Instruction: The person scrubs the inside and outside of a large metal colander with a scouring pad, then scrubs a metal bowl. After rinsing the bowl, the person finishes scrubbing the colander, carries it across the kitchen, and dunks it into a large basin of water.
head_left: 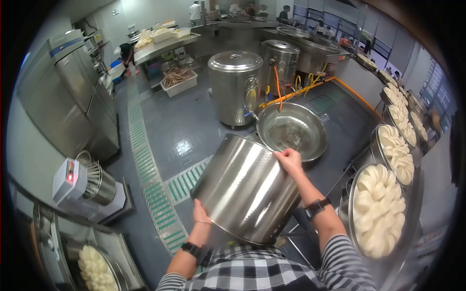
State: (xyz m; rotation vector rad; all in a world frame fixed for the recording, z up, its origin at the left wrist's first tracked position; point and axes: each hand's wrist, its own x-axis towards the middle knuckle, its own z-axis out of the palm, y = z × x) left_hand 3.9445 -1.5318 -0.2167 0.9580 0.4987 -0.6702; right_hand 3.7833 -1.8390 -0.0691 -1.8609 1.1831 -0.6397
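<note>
I hold a large stainless steel pot (245, 189) in front of my chest, tilted with its mouth pointing away and down. My left hand (201, 213) grips its lower edge near the base. My right hand (289, 160) grips the upper side near the rim. Just beyond the pot lies a big round metal basin (291, 130) on the floor, with a little water in it and an orange hose above it.
Round steamer trays of white buns (378, 208) line the right side. Two tall lidded steel vats (235, 87) stand ahead. A dough machine (82, 186) and another bun tray (97, 269) sit at left. Green floor grates (155, 194) cross the wet dark floor. People work far back.
</note>
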